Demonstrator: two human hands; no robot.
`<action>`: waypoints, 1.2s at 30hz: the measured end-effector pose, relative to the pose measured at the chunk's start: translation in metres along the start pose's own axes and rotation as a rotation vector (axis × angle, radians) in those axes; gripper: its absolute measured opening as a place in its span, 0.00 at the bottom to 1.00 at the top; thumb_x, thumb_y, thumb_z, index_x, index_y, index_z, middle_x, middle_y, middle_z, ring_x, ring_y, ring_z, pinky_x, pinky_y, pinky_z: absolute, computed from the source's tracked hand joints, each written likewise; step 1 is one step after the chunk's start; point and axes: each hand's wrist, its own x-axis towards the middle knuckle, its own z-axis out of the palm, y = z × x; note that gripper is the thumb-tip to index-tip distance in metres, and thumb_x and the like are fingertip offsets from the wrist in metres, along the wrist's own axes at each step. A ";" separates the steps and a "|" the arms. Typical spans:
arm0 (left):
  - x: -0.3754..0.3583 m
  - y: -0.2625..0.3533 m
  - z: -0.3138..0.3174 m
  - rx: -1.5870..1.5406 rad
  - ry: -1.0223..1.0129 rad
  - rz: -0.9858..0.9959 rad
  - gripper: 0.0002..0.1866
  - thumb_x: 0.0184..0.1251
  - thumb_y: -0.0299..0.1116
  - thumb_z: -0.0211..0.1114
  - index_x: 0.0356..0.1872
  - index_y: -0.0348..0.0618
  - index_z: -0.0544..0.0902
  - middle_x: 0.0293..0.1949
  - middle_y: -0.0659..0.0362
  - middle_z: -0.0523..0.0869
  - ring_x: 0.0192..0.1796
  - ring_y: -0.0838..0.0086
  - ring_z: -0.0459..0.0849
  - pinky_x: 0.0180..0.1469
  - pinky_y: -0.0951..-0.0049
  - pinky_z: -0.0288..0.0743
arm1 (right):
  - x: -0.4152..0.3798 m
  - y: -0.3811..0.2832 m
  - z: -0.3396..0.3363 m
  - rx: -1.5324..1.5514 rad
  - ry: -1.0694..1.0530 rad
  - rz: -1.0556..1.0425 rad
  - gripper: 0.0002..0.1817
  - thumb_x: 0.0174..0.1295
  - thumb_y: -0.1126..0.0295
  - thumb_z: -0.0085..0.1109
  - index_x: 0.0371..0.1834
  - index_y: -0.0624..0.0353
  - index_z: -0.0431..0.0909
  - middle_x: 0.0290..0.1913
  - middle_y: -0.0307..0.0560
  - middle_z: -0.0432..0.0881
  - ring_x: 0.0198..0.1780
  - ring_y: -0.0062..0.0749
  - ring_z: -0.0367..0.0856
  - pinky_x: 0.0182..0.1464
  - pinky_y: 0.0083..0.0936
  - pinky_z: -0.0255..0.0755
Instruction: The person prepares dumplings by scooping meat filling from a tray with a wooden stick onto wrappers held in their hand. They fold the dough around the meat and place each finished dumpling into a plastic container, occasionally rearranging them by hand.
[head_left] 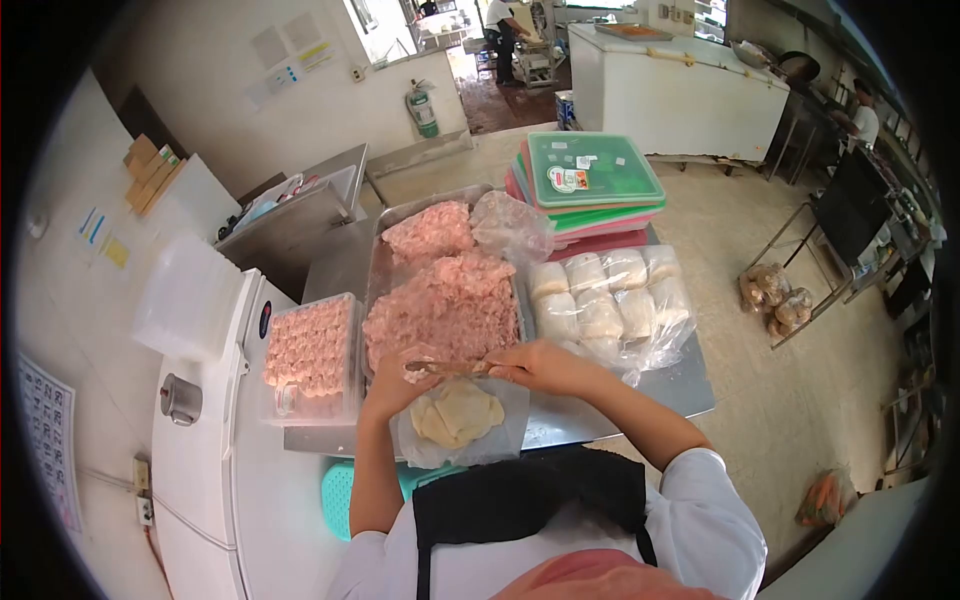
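My right hand (535, 367) is closed on the end of a flat brown stick (455, 368), like a narrow wooden spatula. Its other end reaches my left hand (397, 378), whose fingers are curled around something pale that I cannot make out. Both hands are at the near edge of a metal tray (376, 245) heaped with pink minced meat (440, 300). Just below them, pale dough wrappers (455, 412) lie on a sheet of clear plastic. To the left, a clear container (352, 370) holds rows of meat-filled dumplings (303, 345).
Bagged stacks of pale wrappers (600, 300) lie on the right of the metal table (560, 420). Behind them are stacked containers with a green lid (600, 165). A white freezer (680, 100) stands farther back. Two other people work in the background.
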 end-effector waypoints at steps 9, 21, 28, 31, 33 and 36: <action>-0.006 -0.027 -0.001 -0.010 0.221 -0.108 0.17 0.50 0.31 0.73 0.43 0.38 0.83 0.39 0.51 0.86 0.43 0.62 0.84 0.50 0.66 0.76 | 0.001 -0.018 -0.031 -0.249 0.257 -0.016 0.16 0.66 0.58 0.56 0.52 0.51 0.80 0.33 0.52 0.80 0.35 0.50 0.81 0.39 0.43 0.74; -0.003 -0.002 -0.032 -0.276 0.184 -0.106 0.25 0.50 0.35 0.75 0.51 0.41 0.82 0.60 0.54 0.78 0.62 0.64 0.76 0.62 0.67 0.69 | 0.013 0.007 -0.026 -0.173 0.141 0.329 0.14 0.66 0.61 0.55 0.45 0.57 0.82 0.35 0.55 0.82 0.42 0.51 0.81 0.43 0.42 0.74; 0.010 -0.011 -0.044 -0.215 -0.042 0.024 0.20 0.50 0.31 0.75 0.45 0.39 0.82 0.49 0.57 0.83 0.51 0.69 0.82 0.55 0.70 0.74 | 0.035 -0.047 -0.006 -0.112 0.143 -0.032 0.14 0.63 0.62 0.60 0.47 0.58 0.82 0.34 0.53 0.81 0.36 0.51 0.81 0.39 0.40 0.75; 0.014 -0.038 -0.040 -0.215 -0.002 0.012 0.20 0.50 0.31 0.76 0.44 0.38 0.81 0.46 0.58 0.85 0.46 0.72 0.83 0.51 0.71 0.76 | 0.036 -0.082 -0.016 -0.486 0.307 0.031 0.13 0.62 0.64 0.62 0.48 0.55 0.82 0.33 0.47 0.80 0.32 0.46 0.80 0.34 0.35 0.74; 0.015 -0.048 -0.044 -0.258 -0.005 -0.022 0.20 0.50 0.32 0.76 0.45 0.38 0.81 0.46 0.57 0.85 0.45 0.71 0.83 0.50 0.71 0.76 | 0.042 -0.084 -0.007 -0.536 0.339 -0.053 0.13 0.61 0.65 0.63 0.48 0.53 0.82 0.33 0.47 0.80 0.32 0.46 0.80 0.33 0.36 0.74; 0.015 -0.045 -0.053 -0.267 0.003 -0.011 0.20 0.50 0.32 0.76 0.44 0.37 0.81 0.45 0.55 0.85 0.45 0.68 0.84 0.51 0.70 0.75 | 0.049 -0.086 -0.008 -0.533 0.291 -0.019 0.13 0.61 0.67 0.62 0.48 0.54 0.82 0.33 0.48 0.80 0.32 0.47 0.80 0.34 0.36 0.74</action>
